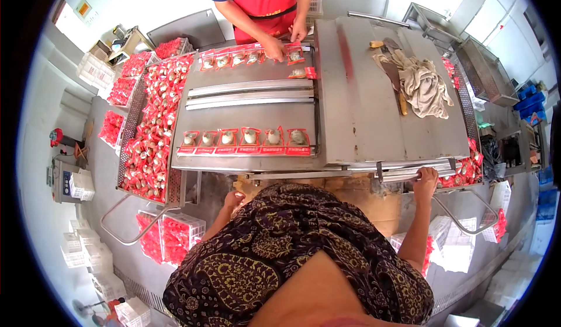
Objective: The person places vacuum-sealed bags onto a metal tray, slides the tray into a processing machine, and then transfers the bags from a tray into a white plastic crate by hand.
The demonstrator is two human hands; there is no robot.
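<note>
My right hand [428, 178] is closed round the metal bar [403, 174] along the front edge of the machine's lid [374, 122]. My left hand [235, 199] hangs low beside my body, away from the machine, fingers curled; whatever they may hold is hidden. On the left steel bed [245, 115] a front row of red-and-clear pouches [250, 137] lies flat, each with pale round pieces inside. A similar far row [238, 60] lies along the back edge. Across the machine, a co-worker's hands [280, 45] touch pouches at that row's right end.
A perforated trolley [130, 129] heaped with filled pouches stands at the left. On the lid lie a crumpled cloth [425, 87] and a yellow-handled tool [402, 102]. White crates [193, 225] with red packs stand on the floor. A curved metal handle [467, 229] juts out at my right.
</note>
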